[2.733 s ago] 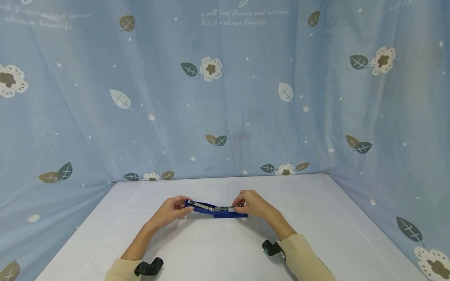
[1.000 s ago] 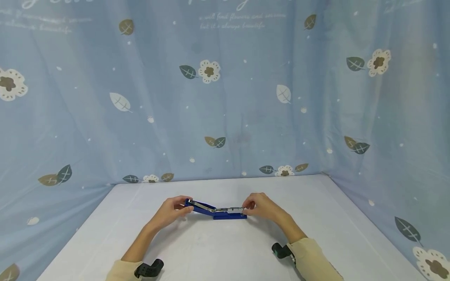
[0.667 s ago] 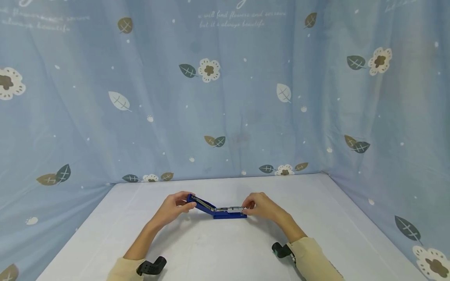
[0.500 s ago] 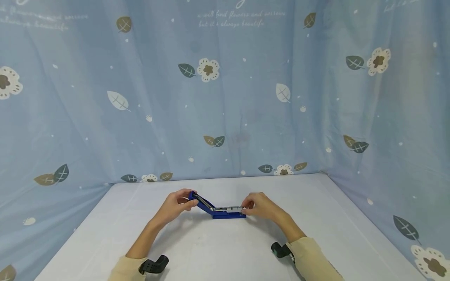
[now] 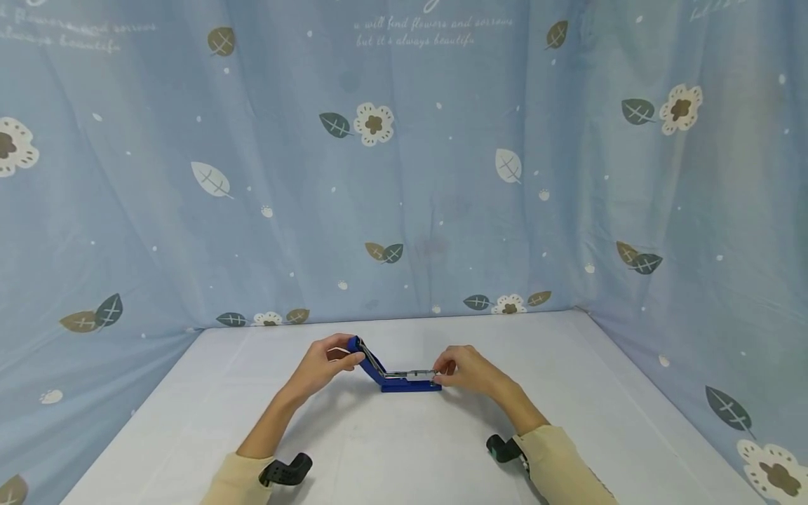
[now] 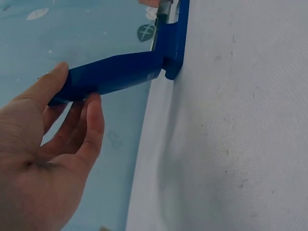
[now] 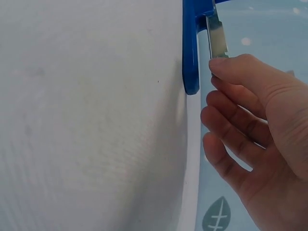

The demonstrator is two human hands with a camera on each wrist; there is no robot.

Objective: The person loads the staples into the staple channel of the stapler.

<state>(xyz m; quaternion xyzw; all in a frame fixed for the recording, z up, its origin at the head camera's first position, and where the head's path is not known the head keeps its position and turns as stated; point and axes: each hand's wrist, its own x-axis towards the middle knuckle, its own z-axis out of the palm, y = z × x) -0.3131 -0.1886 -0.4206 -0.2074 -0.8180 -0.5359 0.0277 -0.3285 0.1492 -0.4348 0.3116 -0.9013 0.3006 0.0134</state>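
A blue stapler (image 5: 410, 385) rests on the white table with its top cover (image 6: 115, 72) swung far back to the left. My left hand (image 5: 325, 365) grips the free end of that cover between thumb and fingers, holding it raised at a steep slant. At the other end, my right hand (image 5: 470, 369) pinches the tip of the metal staple magazine (image 7: 217, 36) between thumb and forefinger. The magazine lies a little above the blue base (image 7: 191, 57), with a gap between them. In the right wrist view the other fingers hang loosely curled below.
The white table (image 5: 379, 449) carries the stapler near its middle. A blue patterned curtain (image 5: 429, 210) hangs along the back and sides. Each wrist bears a black camera mount, the left one (image 5: 287, 470) and the right one (image 5: 503, 449), over beige sleeves.
My left hand has lifted the cover up and to the right, from nearly flat to a steep slant. Earlier, my right hand shifted slightly right along the magazine, then stayed at its tip.
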